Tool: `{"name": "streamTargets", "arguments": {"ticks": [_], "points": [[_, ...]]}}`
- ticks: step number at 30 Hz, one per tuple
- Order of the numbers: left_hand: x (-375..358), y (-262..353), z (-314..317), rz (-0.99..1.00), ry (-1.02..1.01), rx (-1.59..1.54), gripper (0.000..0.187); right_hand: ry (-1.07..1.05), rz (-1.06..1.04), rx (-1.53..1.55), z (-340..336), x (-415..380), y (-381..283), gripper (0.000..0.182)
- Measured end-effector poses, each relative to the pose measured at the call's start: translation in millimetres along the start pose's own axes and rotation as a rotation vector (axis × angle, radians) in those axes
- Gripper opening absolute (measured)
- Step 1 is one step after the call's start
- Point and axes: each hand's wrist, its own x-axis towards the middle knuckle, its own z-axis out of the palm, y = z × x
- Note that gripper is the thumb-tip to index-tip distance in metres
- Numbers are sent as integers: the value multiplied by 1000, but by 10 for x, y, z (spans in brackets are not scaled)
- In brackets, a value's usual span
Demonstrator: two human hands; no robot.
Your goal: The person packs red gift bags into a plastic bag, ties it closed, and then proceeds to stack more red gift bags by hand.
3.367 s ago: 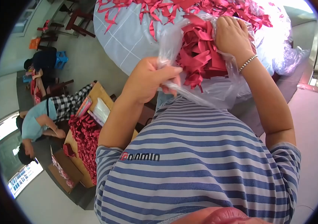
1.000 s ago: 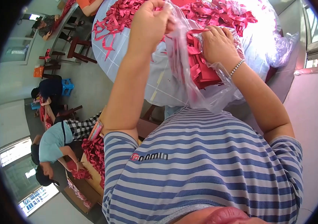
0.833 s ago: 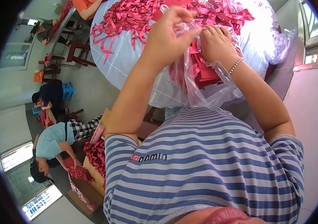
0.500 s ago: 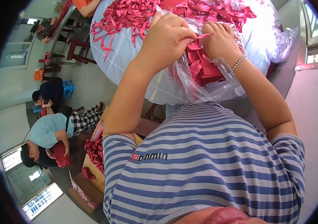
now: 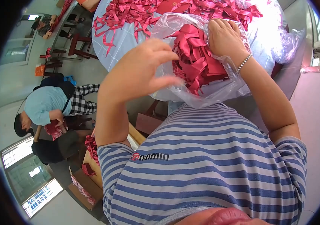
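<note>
On the table in front of me stands a clear plastic bag (image 5: 205, 100) with its mouth wide, filled with red cards or pouches (image 5: 214, 65) and glossy red ribbons (image 5: 188, 45). My left hand (image 5: 145, 69) hovers at the bag's left side, thumb and fingers apart and slightly blurred, with nothing visible between them. My right hand (image 5: 225, 37) has its fingers curled over the bag's far right edge, gripping the plastic. A beaded bracelet (image 5: 244, 62) circles that wrist.
Heaps of red ribbons (image 5: 126, 17) cover the far part of the cloth-covered table (image 5: 117, 62). Crumpled clear plastic (image 5: 285, 47) lies at the right edge. A person in a light blue shirt (image 5: 49, 105) bends at the left, near a cardboard box (image 5: 87, 182). Stools (image 5: 79, 47) stand behind.
My left hand has let go of a red ribbon and drawn back left and toward me. The bag's mouth shows wider. The person in light blue has shifted.
</note>
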Motion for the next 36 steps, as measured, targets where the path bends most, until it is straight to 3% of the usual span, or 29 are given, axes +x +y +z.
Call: {"name": "streamTargets", "arguments": {"ticks": [3,8,11,14,17,20,23,26,30,31,33,35,36], "points": [[-146,-46,-59,159,-87,128,40,28,-3,0,38,11,22,22],[-120,-253,69,60,179,538,30,39,0,-4,38,-22,-11,21],[-43,-204,69,20,485,328,22,61,-25,-2,58,-29,-27,21],[9,-164,37,-329,391,123,21,55,-25,14,55,-31,-39,21],[149,-401,228,-159,418,-310,19,65,-24,-24,102,-49,-65,21],[342,-409,447,-17,557,-390,20,170,-48,-48,295,-66,-58,22],[551,-291,572,56,727,-584,17,105,-25,-33,340,-13,-4,23],[793,-380,745,169,859,-559,16,48,-10,-58,376,17,-22,23],[1074,-30,798,111,934,-587,14,99,-105,-48,389,-45,-6,28],[1213,-31,863,155,994,-427,15,130,-151,-66,534,-67,113,38],[1395,74,1017,57,938,-346,13,56,-188,-25,1199,8,496,44],[1540,137,1139,-38,883,-261,26,-3,-134,123,1310,42,594,48],[1612,121,1186,-60,953,-375,16,-25,-65,251,1192,17,565,49]]}}
